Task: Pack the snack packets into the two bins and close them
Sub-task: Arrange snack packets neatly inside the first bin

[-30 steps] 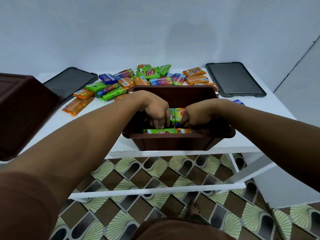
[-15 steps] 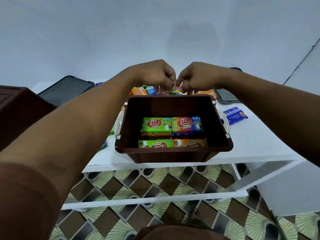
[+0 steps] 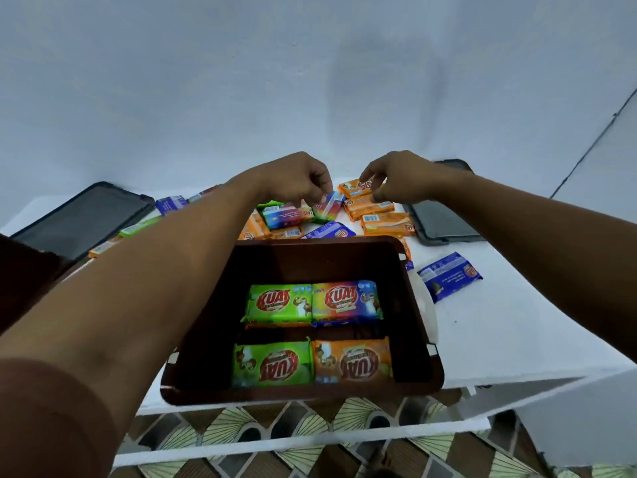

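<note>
A brown bin [image 3: 418, 315] stands open at the table's front edge, holding several snack packets [image 3: 312, 329] laid flat in rows. Behind it lies a loose pile of orange, green and blue packets [image 3: 382, 222]. My left hand [image 3: 296, 179] reaches over the bin and pinches the end of a multicoloured packet [image 3: 331, 208] in the pile. My right hand [image 3: 396, 177] is beside it, fingers curled onto an orange packet [image 3: 355, 188] at the pile's back. The second brown bin [image 3: 20, 270] shows partly at the far left.
Two dark lids lie flat on the white table [image 3: 499, 332]: one at the back left [image 3: 86, 219], one at the back right [image 3: 444, 222]. A single blue packet [image 3: 450, 274] lies right of the bin. Patterned floor tiles show below the table's front edge.
Both hands came up out of the bin, where they were pressing packets down, and reached back to the pile behind it. They have spread apart, each onto a packet.
</note>
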